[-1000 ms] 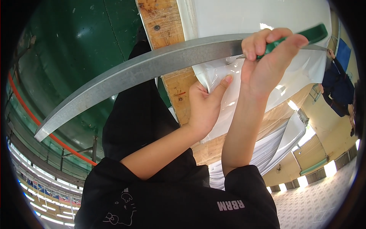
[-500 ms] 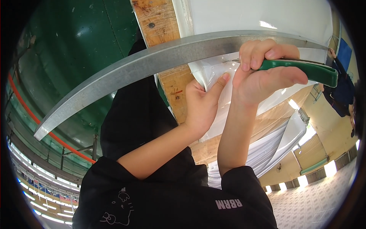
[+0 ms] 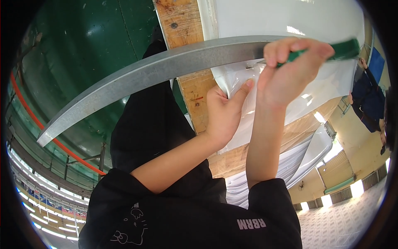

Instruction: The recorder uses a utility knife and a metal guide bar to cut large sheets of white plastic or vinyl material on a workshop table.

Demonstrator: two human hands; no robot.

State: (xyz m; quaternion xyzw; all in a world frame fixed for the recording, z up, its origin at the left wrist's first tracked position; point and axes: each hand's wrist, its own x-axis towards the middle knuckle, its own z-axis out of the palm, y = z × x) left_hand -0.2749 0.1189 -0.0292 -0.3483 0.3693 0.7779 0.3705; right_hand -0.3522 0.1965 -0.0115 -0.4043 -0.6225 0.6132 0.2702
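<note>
My right hand (image 3: 290, 74) is closed around a green-handled tool (image 3: 345, 49) whose thin metal tip points left at the white sheet; motion blurs the hand, and its exact kind is unclear. Close to its left, my left hand (image 3: 226, 112) grips the edge of the glossy white plastic sheet (image 3: 306, 93), thumb on top and fingers partly hidden. A long grey metal bar (image 3: 137, 74) lies across the sheet just beyond both hands, looking curved in this view. The tool's tip is near the bar's close edge.
The sheet rests on a wooden table (image 3: 182, 20) with a plank edge. Stacked white sheets (image 3: 273, 170) hang nearer me on the right. Someone in dark clothing (image 3: 367, 97) stands at the far right. An orange pipe (image 3: 27, 106) runs along the left over the green floor (image 3: 95, 37).
My right hand has turned, swinging the tool's green handle end upward and away from me. My left hand keeps its hold on the sheet. The view has shifted slightly.
</note>
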